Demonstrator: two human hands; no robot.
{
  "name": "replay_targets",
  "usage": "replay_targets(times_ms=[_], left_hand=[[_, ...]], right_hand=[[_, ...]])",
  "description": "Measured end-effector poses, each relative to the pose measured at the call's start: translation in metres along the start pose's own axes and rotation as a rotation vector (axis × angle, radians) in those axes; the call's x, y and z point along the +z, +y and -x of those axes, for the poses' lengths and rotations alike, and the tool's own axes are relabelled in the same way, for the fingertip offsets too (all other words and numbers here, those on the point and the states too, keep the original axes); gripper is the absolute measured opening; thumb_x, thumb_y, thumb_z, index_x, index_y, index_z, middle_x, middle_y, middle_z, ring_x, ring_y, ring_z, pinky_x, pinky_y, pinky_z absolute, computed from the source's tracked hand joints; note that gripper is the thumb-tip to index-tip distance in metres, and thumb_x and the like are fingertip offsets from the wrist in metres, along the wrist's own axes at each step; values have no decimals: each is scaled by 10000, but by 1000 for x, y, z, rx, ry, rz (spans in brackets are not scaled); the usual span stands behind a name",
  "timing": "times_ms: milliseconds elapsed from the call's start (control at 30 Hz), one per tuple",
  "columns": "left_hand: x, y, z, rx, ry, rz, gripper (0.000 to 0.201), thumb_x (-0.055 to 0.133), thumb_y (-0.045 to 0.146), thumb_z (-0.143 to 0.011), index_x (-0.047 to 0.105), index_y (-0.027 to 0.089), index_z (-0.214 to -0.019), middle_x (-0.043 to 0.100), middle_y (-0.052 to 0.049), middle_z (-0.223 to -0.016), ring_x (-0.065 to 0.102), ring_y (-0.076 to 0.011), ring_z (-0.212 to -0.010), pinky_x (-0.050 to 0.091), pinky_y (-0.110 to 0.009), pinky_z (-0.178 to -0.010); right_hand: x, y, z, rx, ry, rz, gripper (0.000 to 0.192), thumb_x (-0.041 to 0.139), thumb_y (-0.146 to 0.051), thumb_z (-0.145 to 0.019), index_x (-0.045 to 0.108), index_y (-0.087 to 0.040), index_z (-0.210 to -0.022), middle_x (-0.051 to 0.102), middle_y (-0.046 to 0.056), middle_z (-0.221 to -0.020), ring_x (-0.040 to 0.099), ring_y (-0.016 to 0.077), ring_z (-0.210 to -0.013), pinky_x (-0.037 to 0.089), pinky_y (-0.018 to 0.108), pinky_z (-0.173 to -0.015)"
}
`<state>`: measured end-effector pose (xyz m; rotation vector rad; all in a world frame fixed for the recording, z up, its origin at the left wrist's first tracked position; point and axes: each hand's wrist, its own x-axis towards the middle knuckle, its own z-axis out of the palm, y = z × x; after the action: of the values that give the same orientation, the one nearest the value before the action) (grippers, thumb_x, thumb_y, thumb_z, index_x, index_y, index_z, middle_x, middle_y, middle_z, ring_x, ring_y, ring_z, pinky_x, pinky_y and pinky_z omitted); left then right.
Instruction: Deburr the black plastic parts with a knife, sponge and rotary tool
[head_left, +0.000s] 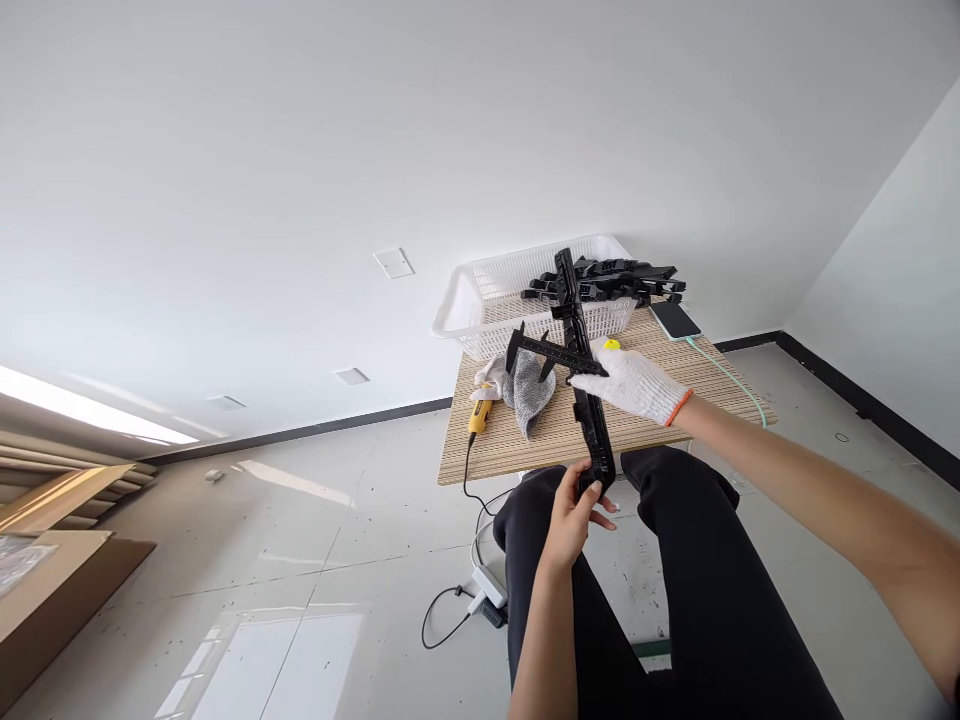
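Black plastic bar (583, 375) gripped by bare left hand (574, 515); gloved right hand (634, 385) pinches caliper (551, 352); no legible writing.

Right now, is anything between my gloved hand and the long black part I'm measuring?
Only the black caliper. The gloved right hand holds it across the long black part, while the bare left hand grips the part's near end directly.

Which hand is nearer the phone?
Right. The gloved right hand sits on the caliper, just below the phone; the bare left hand is off the table's near edge.
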<state>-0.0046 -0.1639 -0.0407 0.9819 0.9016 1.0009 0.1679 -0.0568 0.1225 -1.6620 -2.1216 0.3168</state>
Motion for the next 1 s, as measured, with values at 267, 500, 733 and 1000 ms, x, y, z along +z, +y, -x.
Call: replay_targets(times_ms=[267, 500, 733, 1000], left_hand=[[-5, -12, -10, 85, 311, -198, 572, 602, 565, -914, 524, 165, -1316, 640, 32, -661, 704, -175, -627, 583, -324, -718], [-3, -14, -14, 47, 368, -250, 574, 616, 557, -898, 565, 164, -1313, 556, 59, -589, 653, -163, -546, 570, -299, -626], [0, -5, -16, 52, 397, -203, 582, 692, 583, -830, 625, 152, -1215, 501, 57, -654, 512, -94, -489, 618, -306, -579], [-2, -7, -21, 73, 389, -208, 560, 671, 592, -851, 629, 160, -1204, 553, 19, -742, 495, -84, -524, 611, -289, -559]], right_hand=[[-22, 32, 8, 16, 148, 412, 641, 372, -675, -948, 732, -150, -1029, 728, 137, -730, 669, 274, -684, 278, 319, -567], [5, 48, 4, 0, 169, 579, 618, 361, -572, -938, 725, -113, -1134, 730, 162, -729, 661, 289, -660, 236, 319, -570], [14, 50, -18, -244, -38, 675, 555, 344, -493, -972, 677, -94, -1167, 733, 195, -812, 670, 295, -680, 277, 318, -604], [16, 68, -28, -311, -38, 683, 480, 349, -398, -986, 635, -80, -1204, 742, 188, -896, 684, 281, -713, 249, 302, -580]])
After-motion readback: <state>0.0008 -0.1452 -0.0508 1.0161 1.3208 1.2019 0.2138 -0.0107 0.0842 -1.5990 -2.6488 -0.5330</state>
